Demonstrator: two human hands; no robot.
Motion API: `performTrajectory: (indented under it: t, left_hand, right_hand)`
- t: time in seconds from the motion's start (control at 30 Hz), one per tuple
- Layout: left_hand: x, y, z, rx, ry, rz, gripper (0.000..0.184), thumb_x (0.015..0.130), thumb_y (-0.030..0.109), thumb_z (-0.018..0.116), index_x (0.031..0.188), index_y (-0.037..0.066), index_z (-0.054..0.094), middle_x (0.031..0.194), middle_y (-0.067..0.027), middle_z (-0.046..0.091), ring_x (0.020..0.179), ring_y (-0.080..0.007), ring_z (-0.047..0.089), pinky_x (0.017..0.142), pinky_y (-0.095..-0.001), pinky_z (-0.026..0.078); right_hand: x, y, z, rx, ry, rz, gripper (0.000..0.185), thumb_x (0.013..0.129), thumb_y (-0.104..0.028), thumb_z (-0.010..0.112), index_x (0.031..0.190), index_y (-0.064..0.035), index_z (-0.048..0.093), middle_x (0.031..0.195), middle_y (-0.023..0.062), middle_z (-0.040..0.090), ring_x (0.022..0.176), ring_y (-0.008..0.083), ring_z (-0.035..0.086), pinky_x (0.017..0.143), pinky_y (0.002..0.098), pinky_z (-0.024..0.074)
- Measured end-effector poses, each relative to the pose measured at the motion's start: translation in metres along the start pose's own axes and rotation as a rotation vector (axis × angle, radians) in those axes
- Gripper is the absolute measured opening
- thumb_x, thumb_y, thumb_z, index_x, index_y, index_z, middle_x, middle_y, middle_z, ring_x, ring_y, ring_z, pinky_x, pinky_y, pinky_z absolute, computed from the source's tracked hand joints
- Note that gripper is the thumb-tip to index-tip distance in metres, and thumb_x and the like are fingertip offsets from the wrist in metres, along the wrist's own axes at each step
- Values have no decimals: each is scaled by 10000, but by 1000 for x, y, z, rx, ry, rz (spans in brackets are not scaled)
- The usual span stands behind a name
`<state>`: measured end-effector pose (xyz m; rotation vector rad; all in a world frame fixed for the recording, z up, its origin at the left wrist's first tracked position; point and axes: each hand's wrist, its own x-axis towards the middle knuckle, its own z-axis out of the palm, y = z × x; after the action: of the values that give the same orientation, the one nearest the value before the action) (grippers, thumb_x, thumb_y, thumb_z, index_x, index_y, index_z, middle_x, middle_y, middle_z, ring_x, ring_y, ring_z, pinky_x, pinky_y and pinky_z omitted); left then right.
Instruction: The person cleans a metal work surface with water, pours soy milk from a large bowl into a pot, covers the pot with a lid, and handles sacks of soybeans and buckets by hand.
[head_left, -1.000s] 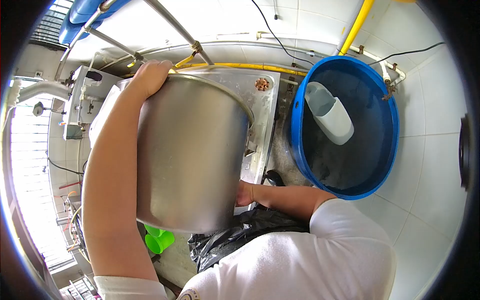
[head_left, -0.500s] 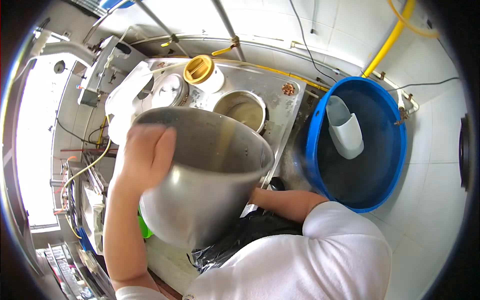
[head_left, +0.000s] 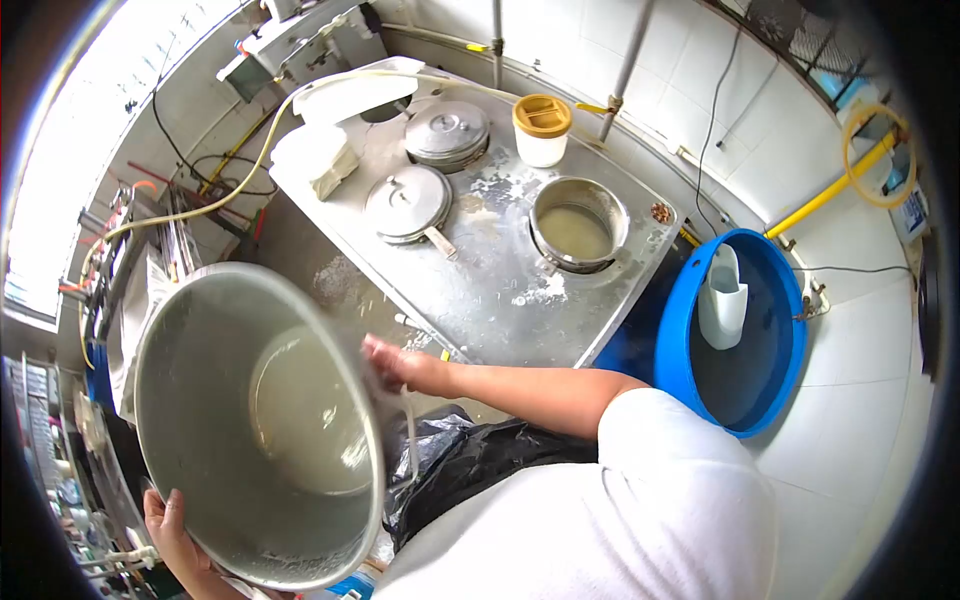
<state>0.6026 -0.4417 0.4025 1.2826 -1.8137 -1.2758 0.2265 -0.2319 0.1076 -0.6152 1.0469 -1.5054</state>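
A large metal pot (head_left: 205,370) is tilted with its mouth towards me, and some cloudy liquid (head_left: 310,410) shows in its bottom. My left hand (head_left: 172,530) grips the pot's rim at the lower left, thumb on the near side and the other fingers partly hidden. On the opposite side, my right hand (head_left: 405,368) is at the pot's outer wall, just above a side handle (head_left: 411,440). Its fingers are blurred and partly covered, so its grip is unclear.
A metal stove top (head_left: 480,310) carries two lidded pots (head_left: 408,203), an uncovered pot (head_left: 580,195) set in an opening, and a yellow-lidded tub (head_left: 541,135). To the right stands a blue barrel (head_left: 675,350) of dark liquid with a white scoop (head_left: 722,310). Black plastic (head_left: 480,455) lies before me.
The large pot has moved left and down, and its mouth has turned towards me. My left hand went from the upper rim to the lower left; my right hand has come into view.
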Motion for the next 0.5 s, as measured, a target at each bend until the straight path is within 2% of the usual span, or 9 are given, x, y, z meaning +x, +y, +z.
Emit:
performTrajectory:
  t: [0.03,0.1,0.13,0.17,0.2,0.23,0.3,0.33,0.5]
  left_hand:
    - [6,-29,-23,43,38,-94,116,933,68,636,1030,30,584,964,-43,669,856,-125,635,814,-272,516]
    - [15,-87,-53,-33,9,-116,136,894,30,608,1028,26,587,960,-43,665,839,-119,624,798,-270,512]
    - [19,-102,-50,-99,-12,-129,175,855,-7,580,1027,23,589,955,-43,660,823,-112,613,781,-268,509]
    - [20,-125,-37,-3,62,-103,257,782,-30,539,1027,19,601,921,-31,645,794,-108,579,752,-273,497]
    - [34,-170,-42,157,-12,-74,266,760,-14,556,1019,-11,615,893,-36,636,778,-143,560,745,-290,495]
    - [46,-227,-36,382,-16,62,283,751,-1,554,1022,-48,620,860,-68,617,760,-181,539,743,-316,495]
    - [52,-288,22,761,100,61,298,771,20,569,1053,-55,631,927,-253,695,886,-406,689,835,-493,528]
    - [66,-319,39,970,10,-185,276,782,22,576,1045,-45,628,994,-315,698,989,-507,667,883,-560,509]
    - [104,-502,81,1010,-40,-311,212,818,38,573,1015,-20,625,960,-309,705,934,-515,678,854,-578,534]
  right_hand:
    - [9,13,12,-99,-23,52,780,1078,-614,413,1648,-97,290,1612,114,445,1361,214,541,1144,343,419]
    - [31,54,7,-1050,-266,-7,733,1007,-589,577,1508,-56,517,1501,214,543,1396,359,518,1176,444,403]
    - [32,56,12,-1079,-102,77,761,935,-588,649,1456,-42,548,1532,224,495,1447,398,448,1202,522,365]
    - [28,56,10,-1245,43,267,808,948,-577,641,1526,-43,461,1617,237,374,1476,427,389,1197,577,353]
    - [30,56,4,-1421,118,391,904,925,-574,655,1594,-59,335,1691,217,225,1533,461,257,1167,725,281]
    - [31,72,-10,-1576,258,418,958,909,-553,686,1610,-59,260,1692,220,201,1565,459,181,1149,788,225]
    - [29,84,-40,-1650,291,591,1098,897,-573,702,1674,-93,93,1750,180,0,1603,440,-9,1190,773,88]
    - [26,76,-44,-1619,259,632,1122,902,-554,710,1679,-110,34,1751,175,-34,1600,447,-50,1194,768,45]
    - [39,110,-68,-1710,175,667,1111,936,-461,703,1676,-125,-55,1742,191,-111,1574,499,-134,1190,756,-46]
